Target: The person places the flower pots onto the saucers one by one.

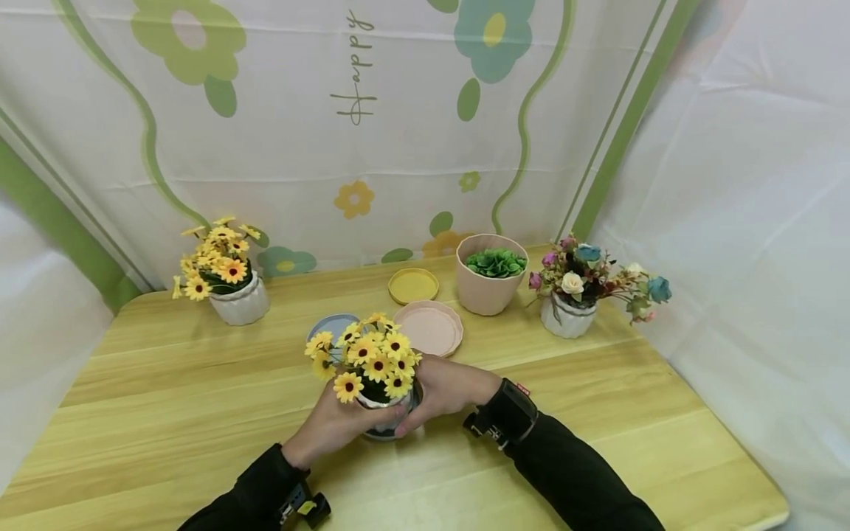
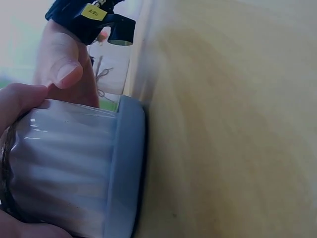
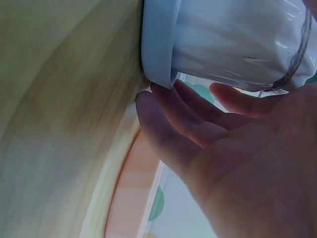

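Observation:
A white ribbed pot (image 1: 385, 407) of yellow sunflowers (image 1: 367, 355) stands on a blue-grey saucer (image 2: 126, 168) near the middle of the wooden table (image 1: 166, 413). My left hand (image 1: 335, 424) wraps its near-left side, and its thumb (image 2: 20, 99) lies on the pot wall (image 2: 64, 158). From the right, my right hand (image 1: 446, 387) cups the pot. Its fingers (image 3: 198, 119) lie along the pot (image 3: 237, 39) and reach the saucer rim (image 3: 158, 44). The saucer's base is flat against the table.
Just behind the flowers lie a blue saucer (image 1: 330, 324), a pink saucer (image 1: 428, 328) and a yellow saucer (image 1: 413, 285). Further back are a pink pot of green succulent (image 1: 491, 273), a white pot of roses (image 1: 574, 295) and a second sunflower pot (image 1: 229, 284). Fabric walls surround the table.

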Motion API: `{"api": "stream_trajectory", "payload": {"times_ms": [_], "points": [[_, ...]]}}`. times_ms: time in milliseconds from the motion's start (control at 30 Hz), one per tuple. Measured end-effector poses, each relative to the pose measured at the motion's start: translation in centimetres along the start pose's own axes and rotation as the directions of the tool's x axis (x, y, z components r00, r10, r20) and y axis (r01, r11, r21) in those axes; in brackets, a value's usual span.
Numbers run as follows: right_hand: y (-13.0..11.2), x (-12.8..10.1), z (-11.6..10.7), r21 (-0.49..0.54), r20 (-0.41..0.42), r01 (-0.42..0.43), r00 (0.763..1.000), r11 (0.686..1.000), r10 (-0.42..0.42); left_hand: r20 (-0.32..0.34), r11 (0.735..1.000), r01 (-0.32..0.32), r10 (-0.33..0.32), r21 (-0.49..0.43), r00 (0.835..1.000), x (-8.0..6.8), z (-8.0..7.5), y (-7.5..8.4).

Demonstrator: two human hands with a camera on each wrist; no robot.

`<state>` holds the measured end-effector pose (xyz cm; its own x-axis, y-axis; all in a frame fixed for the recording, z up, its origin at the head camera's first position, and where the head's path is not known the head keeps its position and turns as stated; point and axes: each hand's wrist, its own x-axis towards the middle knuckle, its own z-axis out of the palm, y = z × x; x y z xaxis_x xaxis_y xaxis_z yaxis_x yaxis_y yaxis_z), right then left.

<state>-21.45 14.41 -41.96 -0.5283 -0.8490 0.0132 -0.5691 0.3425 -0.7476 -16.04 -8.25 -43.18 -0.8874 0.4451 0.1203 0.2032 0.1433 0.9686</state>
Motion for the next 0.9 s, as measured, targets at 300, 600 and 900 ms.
{"api": "stream_trajectory", "payload": {"times_ms": [300,600,900], "points": [[-0.8,0.1,0.4,-0.055,-0.003,-0.026,1.000,0.998,0.025,-0.019,1.000,0.008,-0.008,0.001,1.000,-0.3,0.0,-0.2],[-1.8,0.1,0.7,-0.095,-0.019,-0.057,0.998,0.994,0.056,-0.015,1.000,0.005,-0.006,-0.021,1.000,-0.7,-0.1,-0.4],[-2.3,0.4,1.7,-0.110,-0.052,-0.049,0.998,0.993,0.044,-0.002,0.998,0.045,-0.045,-0.053,0.999,-1.5,-0.3,-0.3]]}}
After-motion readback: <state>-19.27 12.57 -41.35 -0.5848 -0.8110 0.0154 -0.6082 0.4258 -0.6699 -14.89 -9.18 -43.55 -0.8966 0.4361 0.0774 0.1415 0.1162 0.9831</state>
